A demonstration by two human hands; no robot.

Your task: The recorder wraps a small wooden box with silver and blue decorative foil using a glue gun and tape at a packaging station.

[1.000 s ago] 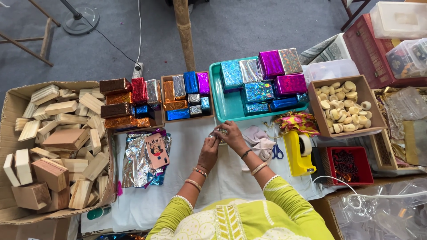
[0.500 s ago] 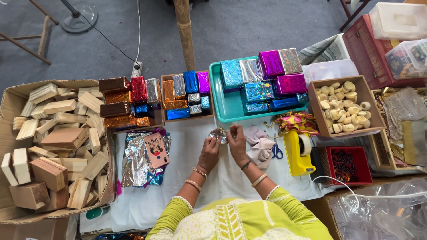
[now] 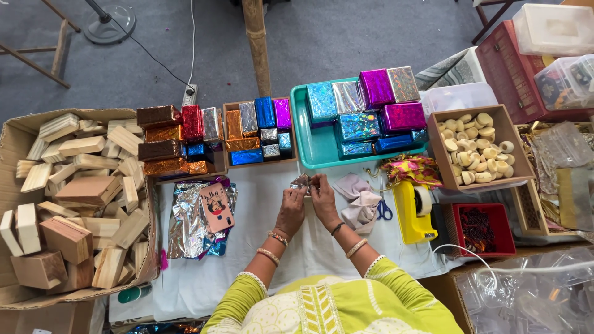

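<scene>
While I work at the middle of the frame, the big cardboard box (image 3: 15, 148) fills the whole left side, and it's heaped with bare wooden blocks (image 3: 80, 192), so plenty looks unwrapped by my reckoning. Across the centre runs the white cloth (image 3: 260, 204) I'm working on, and above it, upper middle, sits the teal tray (image 3: 318, 148) stacked with shiny wrapped blocks (image 3: 377, 86) in purple, blue and silver. Left of that, two smaller trays hold more foil-covered blocks (image 3: 185, 133) in brown, red and blue, so a fair batch seems finished. Over at right centre, a brown box of pale wooden rounds (image 3: 473, 145) waits, with a yellow tape dispenser (image 3: 411, 213) just below it. Lower left of my hands, loose foil sheets (image 3: 189, 219) lie crumpled on the cloth. Now the hands: my left hand (image 3: 291, 210) and my right hand (image 3: 323, 201) are close together, fingers pinched narrow onto a small silver foil piece (image 3: 301, 182), held just above the cloth at dead centre. That wrap, I'd judge, is only partway folded.
</scene>
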